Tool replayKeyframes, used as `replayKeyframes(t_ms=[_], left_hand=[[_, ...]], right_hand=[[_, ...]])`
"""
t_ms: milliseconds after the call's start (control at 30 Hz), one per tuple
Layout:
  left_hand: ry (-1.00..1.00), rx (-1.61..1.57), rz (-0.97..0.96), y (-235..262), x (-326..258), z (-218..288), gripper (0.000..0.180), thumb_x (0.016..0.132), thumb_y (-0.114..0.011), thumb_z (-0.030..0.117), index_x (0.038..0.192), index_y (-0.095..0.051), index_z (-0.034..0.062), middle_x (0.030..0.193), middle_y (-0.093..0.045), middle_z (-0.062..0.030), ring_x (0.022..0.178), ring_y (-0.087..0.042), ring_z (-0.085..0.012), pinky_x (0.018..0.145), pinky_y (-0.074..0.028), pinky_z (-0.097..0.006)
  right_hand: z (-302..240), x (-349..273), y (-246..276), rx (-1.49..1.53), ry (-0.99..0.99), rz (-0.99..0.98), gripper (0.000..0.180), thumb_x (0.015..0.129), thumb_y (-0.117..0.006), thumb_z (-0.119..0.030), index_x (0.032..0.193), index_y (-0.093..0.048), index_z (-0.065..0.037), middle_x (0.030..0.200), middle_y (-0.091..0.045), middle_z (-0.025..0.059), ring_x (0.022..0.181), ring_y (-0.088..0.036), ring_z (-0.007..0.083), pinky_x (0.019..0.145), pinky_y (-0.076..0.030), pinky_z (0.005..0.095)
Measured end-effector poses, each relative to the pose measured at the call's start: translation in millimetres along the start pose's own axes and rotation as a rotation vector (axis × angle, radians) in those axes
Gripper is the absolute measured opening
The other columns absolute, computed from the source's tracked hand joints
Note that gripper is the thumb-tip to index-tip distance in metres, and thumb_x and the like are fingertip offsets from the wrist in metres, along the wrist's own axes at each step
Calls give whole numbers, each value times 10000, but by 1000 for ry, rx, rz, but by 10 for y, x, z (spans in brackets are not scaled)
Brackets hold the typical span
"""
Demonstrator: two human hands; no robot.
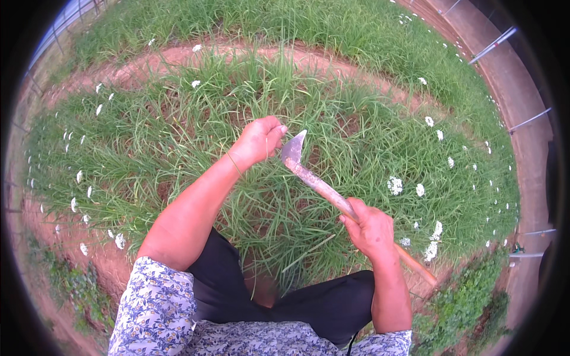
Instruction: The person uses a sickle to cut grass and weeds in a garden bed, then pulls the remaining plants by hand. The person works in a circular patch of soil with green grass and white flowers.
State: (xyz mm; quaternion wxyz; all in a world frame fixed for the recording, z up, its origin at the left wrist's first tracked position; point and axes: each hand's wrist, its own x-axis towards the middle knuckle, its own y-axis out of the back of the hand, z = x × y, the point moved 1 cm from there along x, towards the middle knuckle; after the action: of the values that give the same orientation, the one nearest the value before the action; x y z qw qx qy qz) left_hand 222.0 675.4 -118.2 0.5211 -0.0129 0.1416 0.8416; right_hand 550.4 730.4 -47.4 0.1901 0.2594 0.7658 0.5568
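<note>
Holding a short hand hoe over the bed, we keep its wooden handle in our right hand, fingers wrapped tight around the shaft just above its middle, while the free end of the handle runs down and to the right past our wrist. Its pointed metal blade sits at the far end, tip turned up, just beside our left hand. That hand is closed in a fist, fingers pressed together around a tuft of long green blades from the grass clump that fills the middle of the view; the thumb lies nearly against the metal, though we cannot tell whether they touch.

Nearer to us, our dark trousers and patterned blue-and-white sleeves come in from the lower edge. Around the clump, small white flowers dot the green on the right and left. Strips of bare reddish soil curve along the far side, and a concrete channel with thin metal posts runs down the far right.
</note>
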Motion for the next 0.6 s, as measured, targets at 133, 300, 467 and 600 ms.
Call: replayKeyframes(t_ms=[133,300,467,600], left_hand=[[172,-153,-132,-3,-56,17,185,1004,-643,219,936,-643,47,753,-644,-16,595,-566,-97,504,-439,-266],[242,-153,-301,-119,-165,113,155,970,-716,214,909,-647,89,757,-634,13,590,-579,-64,454,-421,-228],[259,-182,-203,-109,-97,-15,188,970,-729,241,911,-646,83,765,-633,15,600,-580,-66,466,-429,-226],[245,-212,-189,-112,-77,-5,189,975,-724,241,923,-646,77,771,-636,14,603,-577,-68,478,-436,-230]], right_hand=[[20,2,4,-60,-41,12,326,882,-748,-242,1155,-614,-125,774,-683,149,747,-680,377,660,-524,504],[19,42,-32,-156,-64,69,340,884,-745,-239,1170,-607,-117,784,-688,144,746,-680,368,663,-529,491],[33,56,-79,-136,-46,108,366,879,-751,-240,1196,-610,-124,790,-690,144,747,-679,362,661,-532,483],[38,45,-48,-152,-40,94,363,872,-760,-240,1188,-621,-130,805,-699,146,754,-682,363,664,-535,481]])
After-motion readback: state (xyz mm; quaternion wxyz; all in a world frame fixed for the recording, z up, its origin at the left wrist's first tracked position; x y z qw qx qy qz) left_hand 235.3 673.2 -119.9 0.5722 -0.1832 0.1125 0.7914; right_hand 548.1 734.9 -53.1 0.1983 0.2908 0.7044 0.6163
